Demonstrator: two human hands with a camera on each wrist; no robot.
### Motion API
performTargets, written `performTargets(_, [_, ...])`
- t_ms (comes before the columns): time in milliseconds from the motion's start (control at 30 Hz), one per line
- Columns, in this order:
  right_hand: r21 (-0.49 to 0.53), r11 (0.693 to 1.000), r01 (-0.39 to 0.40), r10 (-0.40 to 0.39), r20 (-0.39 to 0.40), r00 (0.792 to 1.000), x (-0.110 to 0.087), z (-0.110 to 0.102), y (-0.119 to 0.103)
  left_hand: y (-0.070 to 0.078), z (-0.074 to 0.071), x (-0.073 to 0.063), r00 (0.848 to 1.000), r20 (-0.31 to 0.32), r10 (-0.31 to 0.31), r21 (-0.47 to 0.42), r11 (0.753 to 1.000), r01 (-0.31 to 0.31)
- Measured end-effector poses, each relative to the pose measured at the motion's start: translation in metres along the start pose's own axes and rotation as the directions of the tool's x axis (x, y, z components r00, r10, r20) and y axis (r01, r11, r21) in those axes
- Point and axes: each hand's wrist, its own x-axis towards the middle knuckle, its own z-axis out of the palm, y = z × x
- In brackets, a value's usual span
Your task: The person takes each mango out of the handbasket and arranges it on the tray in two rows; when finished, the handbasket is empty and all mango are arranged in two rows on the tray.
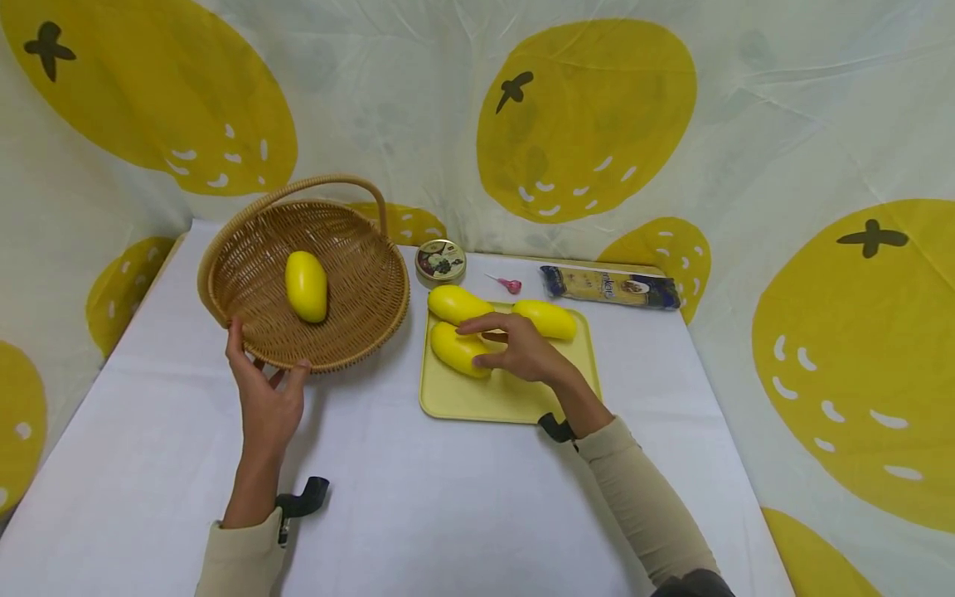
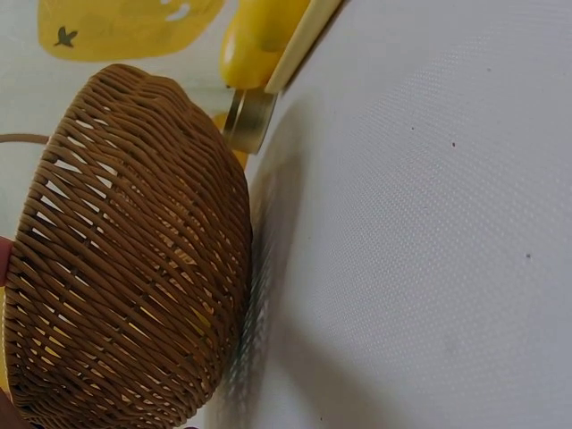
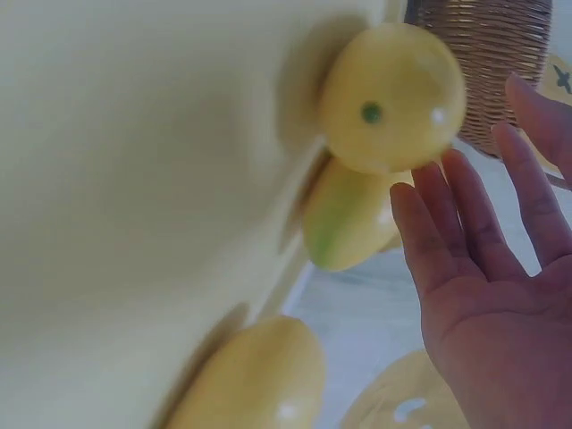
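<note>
My left hand (image 1: 270, 410) holds the near rim of a wicker basket (image 1: 366, 286), thumb on the rim and some fingers hidden beneath. The basket tilts toward me, its woven underside (image 2: 134, 259) filling much of the left wrist view. Inside lies one yellow mango (image 1: 307, 287). On a pale yellow tray (image 1: 515, 405) are a near-left mango (image 1: 455, 348), a back-left mango (image 1: 457, 304) and a right-hand mango (image 1: 548, 319). Over the near-left one hovers my right hand (image 1: 522, 348), fingers spread; in the right wrist view a gap shows between most fingers and that mango (image 3: 393, 98).
Behind the tray stand a round tin (image 1: 440, 261), a small pink object with a thin point (image 1: 511, 286) and a long printed packet (image 1: 612, 288). A fruit-patterned curtain (image 1: 418, 99) borders the back and sides of the white-covered table (image 1: 418, 506).
</note>
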Motion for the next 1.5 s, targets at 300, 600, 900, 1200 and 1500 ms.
performTargets(300, [0.054,0.994,0.097,-0.091,-0.097,0.991,0.007,0.0,-0.033,0.001,0.0,0.001,1.0,0.002,-0.001,0.002,1.0,0.001])
performTargets(600, [0.09,0.976,0.199,-0.171,-0.246,0.954,0.029,0.022,-0.075,0.003,-0.001,-0.001,1.0,-0.004,0.004,-0.002,1.0,-0.004])
performTargets(900, [0.12,0.958,0.259,-0.211,-0.312,0.927,0.058,0.05,-0.093,0.002,0.0,-0.002,1.0,0.004,-0.009,0.002,1.0,0.009])
performTargets(1200, [0.069,0.964,0.257,-0.218,-0.35,0.911,0.086,0.078,-0.109,0.002,0.0,-0.001,1.0,0.0,0.007,0.004,1.0,-0.007])
performTargets(1500, [0.004,0.98,0.2,-0.188,-0.323,0.928,0.114,0.099,-0.123,0.003,0.001,-0.002,1.0,0.002,0.02,0.002,1.0,-0.02])
